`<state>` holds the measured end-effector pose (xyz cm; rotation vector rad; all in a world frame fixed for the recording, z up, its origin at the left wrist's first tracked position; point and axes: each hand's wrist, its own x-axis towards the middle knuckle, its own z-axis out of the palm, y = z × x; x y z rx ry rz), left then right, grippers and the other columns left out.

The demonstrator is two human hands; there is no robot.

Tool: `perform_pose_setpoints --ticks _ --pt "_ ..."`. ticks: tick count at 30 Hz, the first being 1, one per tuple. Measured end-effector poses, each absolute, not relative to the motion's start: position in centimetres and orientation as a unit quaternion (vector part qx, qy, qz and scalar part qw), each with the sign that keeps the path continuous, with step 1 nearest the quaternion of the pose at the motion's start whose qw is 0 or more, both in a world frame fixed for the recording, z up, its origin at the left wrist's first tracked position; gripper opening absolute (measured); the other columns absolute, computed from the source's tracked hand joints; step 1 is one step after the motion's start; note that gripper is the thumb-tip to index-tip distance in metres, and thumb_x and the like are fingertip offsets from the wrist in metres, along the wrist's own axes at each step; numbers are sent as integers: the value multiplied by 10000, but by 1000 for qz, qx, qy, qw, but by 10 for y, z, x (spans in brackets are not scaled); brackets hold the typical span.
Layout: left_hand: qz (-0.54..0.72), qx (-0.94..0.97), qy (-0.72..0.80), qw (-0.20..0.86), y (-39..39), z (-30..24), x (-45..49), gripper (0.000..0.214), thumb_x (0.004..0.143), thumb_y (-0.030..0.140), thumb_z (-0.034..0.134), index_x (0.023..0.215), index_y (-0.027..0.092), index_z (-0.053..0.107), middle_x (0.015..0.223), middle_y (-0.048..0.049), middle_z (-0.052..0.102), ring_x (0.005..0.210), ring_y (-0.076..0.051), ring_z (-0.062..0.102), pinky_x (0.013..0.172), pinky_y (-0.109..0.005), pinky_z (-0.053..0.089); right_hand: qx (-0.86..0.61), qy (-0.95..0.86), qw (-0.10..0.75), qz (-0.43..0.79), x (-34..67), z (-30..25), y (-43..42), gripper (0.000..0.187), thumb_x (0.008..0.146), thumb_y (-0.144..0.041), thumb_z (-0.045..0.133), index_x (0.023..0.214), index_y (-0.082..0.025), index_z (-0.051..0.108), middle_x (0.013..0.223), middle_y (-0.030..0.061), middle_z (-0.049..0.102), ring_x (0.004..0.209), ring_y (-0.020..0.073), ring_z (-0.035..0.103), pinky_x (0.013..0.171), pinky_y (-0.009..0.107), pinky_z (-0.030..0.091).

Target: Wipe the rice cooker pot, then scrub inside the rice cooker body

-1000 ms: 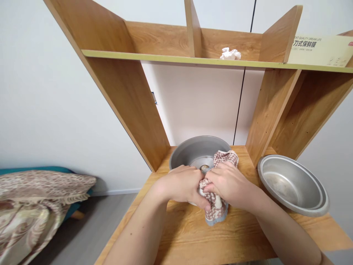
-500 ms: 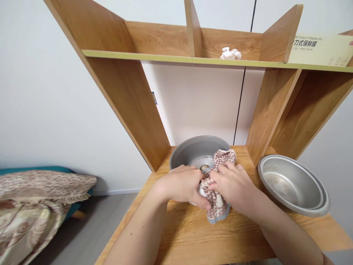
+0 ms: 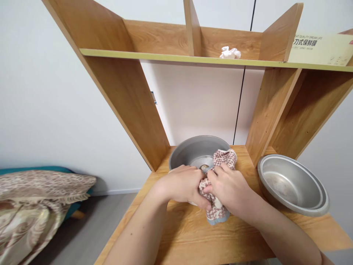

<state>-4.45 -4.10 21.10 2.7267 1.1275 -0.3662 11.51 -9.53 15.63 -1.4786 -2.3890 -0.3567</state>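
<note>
A round grey cooker body stands on the wooden desk, with a small round fitting at the centre of its floor. My left hand is closed over its near rim, thumb outside and fingertips toward the inside. A brown-and-white patterned towel with a pale blue edge drapes over the rim at the right and hangs down in front. My right hand is wrapped round the bunched towel, pressing it at the near right rim beside my left thumb. Both hands cover that stretch of rim.
A silver metal inner pot with a wide lip sits to the right on the desk. The shelf above holds crumpled white tissue and a cling-film box. A patterned blanket lies low at the left.
My right hand has shifted slightly left along the rim with the towel, now closer to my left thumb. The left hand and the cooker body have hardly moved.
</note>
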Motion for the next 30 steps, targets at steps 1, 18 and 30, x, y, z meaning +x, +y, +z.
perform_pose_setpoints --ticks 1,18,30 --pt "-122 914 377 86 -41 211 -45 469 575 729 689 664 270 656 583 30 603 589 -188 570 530 -289 332 -516 -832 157 -126 114 155 -96 342 885 -526 639 902 -184 636 888 56 671 937 240 598 620 312 460" --pt "-114 922 362 79 -40 210 -49 435 598 698 684 709 278 678 612 28 641 608 -195 606 514 -291 314 -528 -840 114 -47 123 178 -100 289 959 -475 562 929 -194 622 928 43 671 964 219 581 661 299 429" --pt "-113 918 376 66 -42 210 -44 466 586 706 689 761 275 673 674 10 675 660 -227 632 556 -303 372 -511 -852 101 -59 127 179 -99 283 966 -464 549 944 -193 626 951 49 673 983 226 583 677 304 436"
